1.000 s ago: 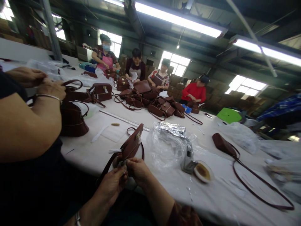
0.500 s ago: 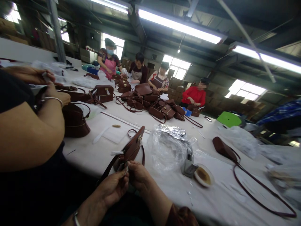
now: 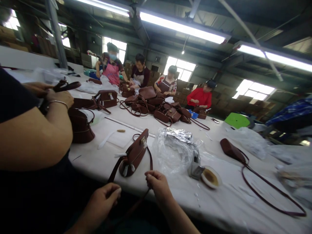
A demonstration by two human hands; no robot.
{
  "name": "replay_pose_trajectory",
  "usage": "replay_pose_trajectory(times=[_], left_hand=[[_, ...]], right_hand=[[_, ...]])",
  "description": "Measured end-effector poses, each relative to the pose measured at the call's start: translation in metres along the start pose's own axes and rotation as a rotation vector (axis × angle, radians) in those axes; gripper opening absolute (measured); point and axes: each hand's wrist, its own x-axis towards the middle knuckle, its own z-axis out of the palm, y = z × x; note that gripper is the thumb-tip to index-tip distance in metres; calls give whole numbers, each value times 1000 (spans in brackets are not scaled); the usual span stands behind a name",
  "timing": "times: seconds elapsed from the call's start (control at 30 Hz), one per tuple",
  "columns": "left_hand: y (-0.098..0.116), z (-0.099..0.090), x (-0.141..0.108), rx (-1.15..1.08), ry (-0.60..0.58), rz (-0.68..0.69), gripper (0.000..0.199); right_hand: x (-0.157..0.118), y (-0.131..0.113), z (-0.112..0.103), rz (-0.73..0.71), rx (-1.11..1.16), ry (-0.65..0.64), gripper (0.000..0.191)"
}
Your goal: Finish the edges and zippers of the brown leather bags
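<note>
A brown leather handbag [image 3: 136,152] stands tilted at the near table edge, with a metal clasp and small white wrapped pieces on its end. Its long shoulder strap [image 3: 149,154] runs down both sides toward me and hangs below the edge. On the left, my left hand [image 3: 103,200] is closed, its fingers curled where the strap passes down. My right hand [image 3: 159,185] is closed in a pinch at the strap's other side. The fingers partly hide the strap at both places.
Clear plastic wrap [image 3: 173,152] lies right of the bag, beside a tape dispenser [image 3: 195,170] and a round dish [image 3: 210,178]. Brown bags [image 3: 148,94] are heaped mid-table. A co-worker's arm [image 3: 48,130] is close on my left. Another bag [image 3: 230,151] lies right.
Both hands have left the handbag's near end and moved apart, down to the two sides of its strap. The bag's near end is now uncovered. The co-worker at left has lifted a strap-like brown piece.
</note>
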Motion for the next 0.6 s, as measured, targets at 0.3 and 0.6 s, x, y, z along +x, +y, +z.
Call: replay_pose_trajectory(times=[0.3, 0.6], left_hand=[[39, -8, 23, 7, 429, 433, 53], [96, 2, 25, 232, 357, 625, 43]], right_hand=[[-33, 16, -45, -373, -482, 113, 20], [-43, 31, -83, -536, -663, 48, 23]])
